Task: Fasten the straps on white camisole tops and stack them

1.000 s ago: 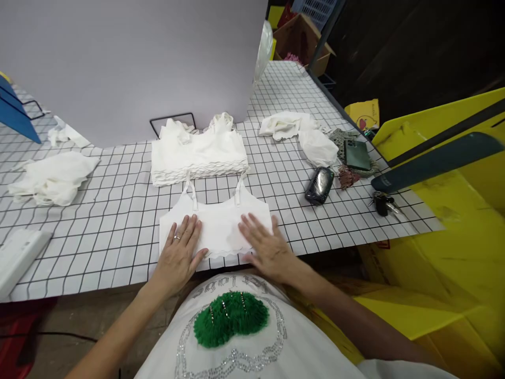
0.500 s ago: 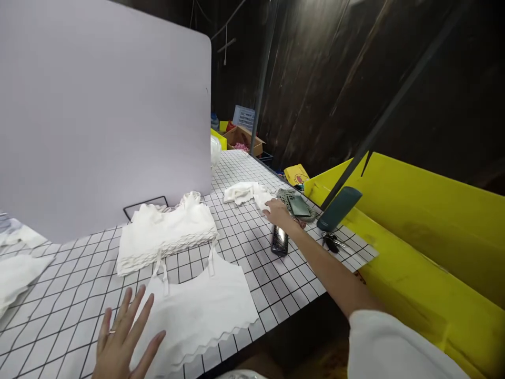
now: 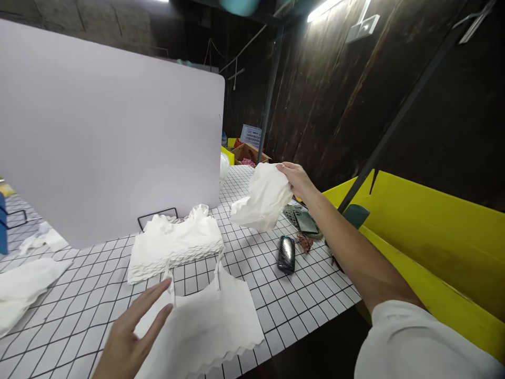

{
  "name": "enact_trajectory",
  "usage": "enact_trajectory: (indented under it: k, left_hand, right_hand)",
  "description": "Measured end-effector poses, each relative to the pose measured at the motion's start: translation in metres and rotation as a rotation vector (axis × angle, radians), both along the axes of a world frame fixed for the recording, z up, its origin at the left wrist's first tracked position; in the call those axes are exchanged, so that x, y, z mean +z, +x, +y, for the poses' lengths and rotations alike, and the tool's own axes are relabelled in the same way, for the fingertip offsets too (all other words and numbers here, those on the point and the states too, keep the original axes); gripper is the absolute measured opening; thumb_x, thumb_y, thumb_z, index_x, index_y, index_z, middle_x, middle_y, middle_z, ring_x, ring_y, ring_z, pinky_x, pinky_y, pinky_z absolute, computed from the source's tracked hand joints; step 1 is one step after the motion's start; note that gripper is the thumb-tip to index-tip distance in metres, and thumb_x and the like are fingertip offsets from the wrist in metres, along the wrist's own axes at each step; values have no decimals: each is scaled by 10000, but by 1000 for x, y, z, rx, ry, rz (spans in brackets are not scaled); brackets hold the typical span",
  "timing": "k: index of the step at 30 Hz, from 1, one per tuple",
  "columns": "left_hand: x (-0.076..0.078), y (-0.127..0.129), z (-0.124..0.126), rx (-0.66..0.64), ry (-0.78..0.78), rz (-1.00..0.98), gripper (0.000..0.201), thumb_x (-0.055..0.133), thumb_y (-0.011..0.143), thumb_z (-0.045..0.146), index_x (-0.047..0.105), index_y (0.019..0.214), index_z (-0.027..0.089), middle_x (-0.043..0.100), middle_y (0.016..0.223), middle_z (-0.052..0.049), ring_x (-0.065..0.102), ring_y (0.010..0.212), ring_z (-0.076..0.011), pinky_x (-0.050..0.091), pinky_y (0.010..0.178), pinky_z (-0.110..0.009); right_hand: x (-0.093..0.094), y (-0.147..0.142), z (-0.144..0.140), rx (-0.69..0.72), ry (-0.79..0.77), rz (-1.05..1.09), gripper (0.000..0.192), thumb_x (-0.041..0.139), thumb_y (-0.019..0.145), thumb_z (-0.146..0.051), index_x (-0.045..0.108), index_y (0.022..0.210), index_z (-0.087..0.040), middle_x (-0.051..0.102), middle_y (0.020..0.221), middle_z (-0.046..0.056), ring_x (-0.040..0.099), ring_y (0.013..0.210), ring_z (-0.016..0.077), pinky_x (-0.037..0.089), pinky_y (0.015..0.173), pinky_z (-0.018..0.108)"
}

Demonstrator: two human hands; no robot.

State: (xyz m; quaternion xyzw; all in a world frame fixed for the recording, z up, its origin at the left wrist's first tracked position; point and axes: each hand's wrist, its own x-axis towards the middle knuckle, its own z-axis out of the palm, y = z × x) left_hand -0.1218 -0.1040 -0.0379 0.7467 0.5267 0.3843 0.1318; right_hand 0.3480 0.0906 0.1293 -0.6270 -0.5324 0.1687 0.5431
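Stacking looks partly done, as we judge it: a pile of folded white scallop-edged crop tops (image 3: 175, 245) sits squared up near the pale lilac backdrop board (image 3: 106, 142), and one more white strappy crop top (image 3: 209, 321) lies flat on the black-gridded white tabletop (image 3: 276, 295) just in front of the pile, straps toward it and scalloped hem toward us, its long axis running left to right across the tabletop. Our left hand (image 3: 130, 337) hovers open at that top's left edge, fingers spread, gripping nothing. Our right hand (image 3: 295, 179) is raised above the tabletop's far right part, pinching a crumpled white garment (image 3: 262, 200) by its upper corner; it hangs bunched in the air, its long axis slanting down and to the left, clear of the surface. What seems left: this lifted piece is neither spread nor folded, and more loose white cloth (image 3: 23, 284) lies at the far left. A dark glossy case (image 3: 286, 254) and a green phone (image 3: 305, 222) rest below the lifted garment.
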Motion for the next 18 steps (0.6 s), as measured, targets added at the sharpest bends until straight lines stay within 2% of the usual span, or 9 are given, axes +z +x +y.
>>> enact_trajectory:
  k: [4,6,8,9,10,12,14,16,18]
  left_hand:
    - [46,54,25,-181,-180,-306,381,624,899,510,721,1212,316,720,1254,-47,669,1182,-304,607,946,-452]
    - [69,84,39,-286,-287,-487,410,643,895,492,703,1235,272,702,1279,-92,665,1186,-296,600,948,-446]
    - [86,110,52,-306,-315,-613,570,727,833,453,609,1354,253,605,1411,-127,622,1240,-298,581,956,-431]
    - [91,121,58,-310,-316,-656,646,781,779,430,591,1366,241,603,1407,-131,623,1226,-295,580,938,-415]
    - [95,130,64,-340,-337,-692,616,804,746,423,634,1299,210,670,1294,-132,659,1140,-285,589,882,-393]
    - [97,138,71,-371,-388,-765,403,772,749,476,729,981,149,735,911,-83,692,832,-226,569,687,-320]
    - [99,134,73,-335,-388,-836,392,724,769,538,693,753,147,638,661,-15,597,616,-154,471,542,-256]
    - [101,123,71,-260,-350,-908,417,721,761,571,686,737,155,601,631,7,550,588,-131,419,515,-230]
    - [104,111,68,-213,-348,-957,432,740,740,586,713,810,161,626,677,4,561,628,-134,433,542,-224]
  right_hand:
    - [35,-48,-32,321,22,291,284,764,668,-423,665,789,-187,660,740,9,593,636,137,510,611,251]
    - [42,-78,-51,476,2,423,290,830,606,-378,685,769,-186,669,739,3,595,635,129,511,606,241]
    - [45,-108,-67,575,-25,460,288,852,597,-365,690,754,-186,667,725,-5,597,638,124,511,605,231]
    - [46,-120,-72,613,-39,462,287,855,603,-367,691,751,-184,664,716,-6,598,638,123,510,603,229]
    - [46,-130,-76,643,-50,457,285,853,615,-374,691,751,-181,663,712,-5,599,639,123,508,601,228]
    - [45,-140,-79,659,-41,438,281,841,649,-390,691,759,-179,664,719,-2,603,644,124,509,605,234]
    - [43,-138,-74,615,16,440,281,836,671,-400,676,750,-183,663,727,-3,614,653,127,523,626,248]
    - [39,-127,-65,526,96,463,293,842,675,-410,653,729,-192,653,708,-6,630,662,141,544,643,274]
    - [33,-114,-54,439,154,484,306,850,670,-414,634,706,-201,640,676,-6,642,667,163,561,646,302]
